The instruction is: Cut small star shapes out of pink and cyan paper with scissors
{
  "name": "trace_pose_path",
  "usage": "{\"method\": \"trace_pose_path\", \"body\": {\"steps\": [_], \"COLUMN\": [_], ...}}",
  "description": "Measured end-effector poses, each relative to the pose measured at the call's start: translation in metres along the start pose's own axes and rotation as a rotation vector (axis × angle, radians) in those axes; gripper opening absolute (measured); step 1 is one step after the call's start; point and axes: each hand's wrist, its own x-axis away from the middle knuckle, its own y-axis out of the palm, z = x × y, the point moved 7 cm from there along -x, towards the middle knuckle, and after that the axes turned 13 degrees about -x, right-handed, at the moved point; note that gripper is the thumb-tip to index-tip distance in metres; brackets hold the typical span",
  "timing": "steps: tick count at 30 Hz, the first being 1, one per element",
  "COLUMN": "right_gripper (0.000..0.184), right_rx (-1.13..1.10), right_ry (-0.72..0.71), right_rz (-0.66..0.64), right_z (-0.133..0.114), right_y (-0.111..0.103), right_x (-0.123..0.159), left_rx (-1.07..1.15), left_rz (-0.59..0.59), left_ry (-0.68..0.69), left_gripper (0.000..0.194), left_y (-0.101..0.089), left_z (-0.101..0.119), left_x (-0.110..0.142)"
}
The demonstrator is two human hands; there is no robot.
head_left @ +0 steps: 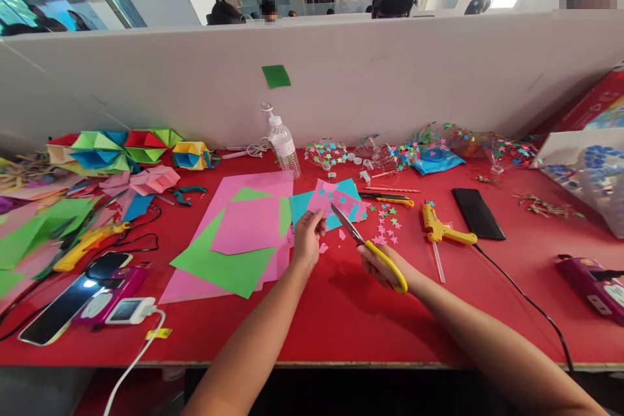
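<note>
My right hand is wrapped round the yellow handles of a pair of scissors, whose blades are slightly parted and point up and left. My left hand is pinched at the lower left edge of a piece of pink paper with cut-out gaps in it. The scissor tips reach this paper's middle. Behind it lies blue paper, partly covered. Small pink and green paper stars are scattered to the right, and pink scraps lie below the blades.
Pink and green sheets are stacked left of my hands. A yellow glue gun with its cable and a black phone lie on the right. A plastic bottle, a box cutter and star-covered clear ornaments stand or lie behind.
</note>
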Motion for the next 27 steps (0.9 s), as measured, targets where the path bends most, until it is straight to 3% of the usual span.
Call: {"method": "trace_pose_path", "body": {"steps": [3,8,19,27], "right_gripper": [0.059,0.058,0.058,0.060], "right_rx": [0.020,0.004,0.063,0.154], "right_ry": [-0.008,-0.016,0.027,0.002], "right_rz": [-0.020,-0.021,-0.066,-0.102], "right_z": [-0.001,-0.001,-0.001,-0.008], "right_y": [0.001,0.002,0.002,0.001], "right_x": [0.000,-0.001,0.003,0.009], "left_rx": [0.014,-0.030,-0.175,-0.351], "left_rz": [0.024,-0.121,-0.007,-0.058], "left_ry": [0.008,-0.026,0.128,0.221], "left_gripper": [0.028,0.027,0.025,0.029], "left_y": [-0.004,0.008,-0.003,-0.004], "left_z": [0.002,-0.006,0.011,0.018], "left_x": [-0.002,0.000,-0.002,-0.002]}}
